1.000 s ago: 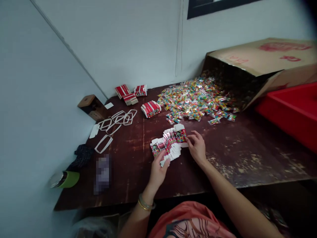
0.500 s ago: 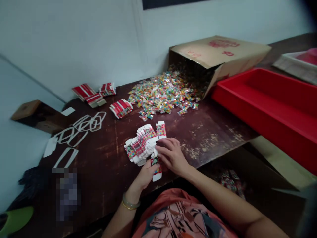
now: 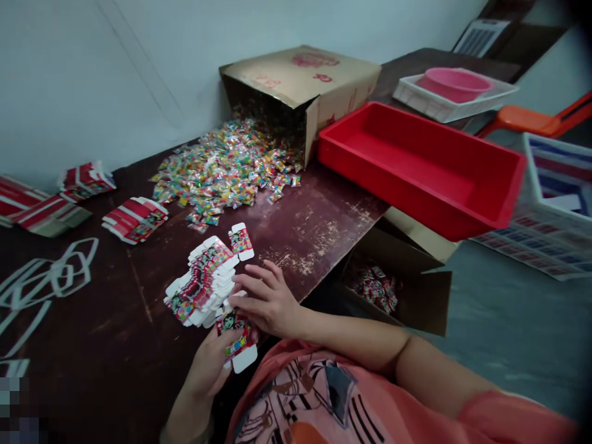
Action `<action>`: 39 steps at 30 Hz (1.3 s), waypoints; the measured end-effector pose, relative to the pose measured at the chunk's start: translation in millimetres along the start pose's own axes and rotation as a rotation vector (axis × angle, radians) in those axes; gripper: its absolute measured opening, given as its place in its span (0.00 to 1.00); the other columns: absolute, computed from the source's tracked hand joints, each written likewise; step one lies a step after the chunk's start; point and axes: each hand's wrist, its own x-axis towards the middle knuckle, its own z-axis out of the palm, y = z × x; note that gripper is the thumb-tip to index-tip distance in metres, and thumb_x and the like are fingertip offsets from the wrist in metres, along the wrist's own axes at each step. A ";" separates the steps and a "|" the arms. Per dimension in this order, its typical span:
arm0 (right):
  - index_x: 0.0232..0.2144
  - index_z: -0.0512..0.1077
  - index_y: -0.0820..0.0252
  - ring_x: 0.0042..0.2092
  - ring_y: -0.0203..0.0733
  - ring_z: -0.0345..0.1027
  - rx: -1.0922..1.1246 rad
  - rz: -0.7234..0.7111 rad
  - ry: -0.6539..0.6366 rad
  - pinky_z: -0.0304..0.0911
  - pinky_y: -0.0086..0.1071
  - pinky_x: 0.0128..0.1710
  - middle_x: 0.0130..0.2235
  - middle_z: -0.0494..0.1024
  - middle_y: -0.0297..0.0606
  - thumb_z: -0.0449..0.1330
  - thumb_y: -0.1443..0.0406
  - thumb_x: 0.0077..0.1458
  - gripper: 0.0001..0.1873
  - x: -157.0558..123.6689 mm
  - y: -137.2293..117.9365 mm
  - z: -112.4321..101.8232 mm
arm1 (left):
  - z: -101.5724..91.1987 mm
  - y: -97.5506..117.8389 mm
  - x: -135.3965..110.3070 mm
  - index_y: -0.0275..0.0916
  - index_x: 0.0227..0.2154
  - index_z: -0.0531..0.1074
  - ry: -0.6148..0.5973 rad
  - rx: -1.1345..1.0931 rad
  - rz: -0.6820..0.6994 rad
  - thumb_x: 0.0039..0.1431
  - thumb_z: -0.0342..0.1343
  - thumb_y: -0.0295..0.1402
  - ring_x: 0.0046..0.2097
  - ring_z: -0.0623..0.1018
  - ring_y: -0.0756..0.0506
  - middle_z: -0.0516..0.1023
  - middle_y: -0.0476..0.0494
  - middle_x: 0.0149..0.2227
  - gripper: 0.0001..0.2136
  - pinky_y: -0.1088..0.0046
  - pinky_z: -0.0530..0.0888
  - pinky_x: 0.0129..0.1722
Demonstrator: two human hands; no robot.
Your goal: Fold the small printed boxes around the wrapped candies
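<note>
My left hand (image 3: 210, 361) is closed around a small printed candy box (image 3: 234, 336), its thumb lying across the front. The box is red and colourful, with a white flap sticking out at the lower end. My right hand (image 3: 275, 305) bends over the upper end of the same box, index finger at its top edge and the other fingers fanned out; the thumb is hidden. Just beyond the hands lies an overlapping row of flattened candy boxes (image 3: 203, 277). One separate flat box (image 3: 241, 241) rests at the row's far right end.
Wrapped candies (image 3: 222, 166) spill from a tipped cardboard carton (image 3: 300, 71) by the wall. A red tray (image 3: 416, 176) overhangs the table edge at right. Bundled flat boxes (image 3: 134, 219) and white paper bands (image 3: 69, 271) lie left. Below is an open carton (image 3: 420, 302) holding printed packs.
The view has swung right, so everything sits further left, and a crate, an orange seat and a pink basin now show. Both hands remain at the same box.
</note>
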 end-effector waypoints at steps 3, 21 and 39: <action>0.50 0.71 0.46 0.66 0.45 0.44 -0.040 0.031 0.013 0.34 0.49 0.65 0.62 0.65 0.32 0.56 0.61 0.61 0.15 -1.1 1.1 0.5 | 4.7 -2.8 2.7 0.37 0.34 0.71 0.058 -0.036 0.003 0.35 0.64 0.29 0.29 0.77 0.45 0.75 0.52 0.25 0.18 0.72 0.73 0.28; 0.33 0.77 0.61 0.58 0.46 0.60 0.996 0.098 -0.714 0.54 0.38 0.58 0.59 0.64 0.41 0.62 0.58 0.55 0.11 4.4 41.4 -48.4 | 21.1 -31.0 14.8 0.31 0.31 0.73 -0.529 0.213 0.077 0.40 0.68 0.39 0.27 0.74 0.48 0.76 0.44 0.27 0.18 0.73 0.71 0.29; 0.33 0.62 0.57 0.23 0.29 0.61 1.237 0.863 -0.236 0.57 0.22 0.22 0.25 0.69 0.27 0.60 0.56 0.57 0.13 -70.3 3.7 -23.1 | 14.0 -72.7 -5.4 0.43 0.60 0.59 -0.128 0.681 0.530 0.55 0.59 0.37 0.39 0.77 0.47 0.78 0.46 0.43 0.29 0.72 0.72 0.43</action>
